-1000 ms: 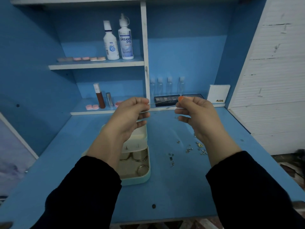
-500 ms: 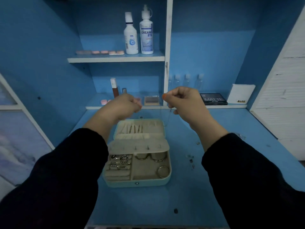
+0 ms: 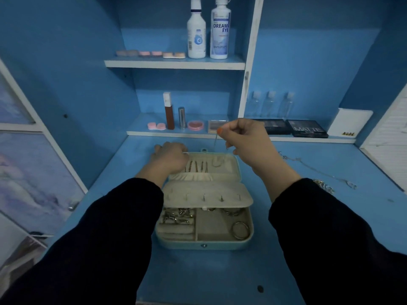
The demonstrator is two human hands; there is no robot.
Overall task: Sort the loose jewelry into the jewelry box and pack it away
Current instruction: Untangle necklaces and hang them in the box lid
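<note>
A pale green jewelry box (image 3: 204, 244) lies open on the blue desk, its lid flat behind it. Rings and earrings sit in its lower compartments, and several chains hang in the lid. My right hand (image 3: 244, 137) pinches a thin chain (image 3: 215, 143) that dangles down into the right part of the lid. My left hand (image 3: 170, 156) rests on the lid's far left edge, fingers curled over it. More loose jewelry (image 3: 326, 187) and a chain (image 3: 308, 167) lie on the desk to the right.
A low shelf behind the box holds a brown tube (image 3: 169, 111), a pink lens case (image 3: 156, 126), clear bottles (image 3: 269, 104) and dark palettes (image 3: 307, 128). Two white solution bottles (image 3: 208, 29) stand on the upper shelf. Blue side walls close in the desk.
Both hands have come down from in front of me to the box lid. The left hand let go of the chain and settled on the lid; the right lowered the chain into it.
</note>
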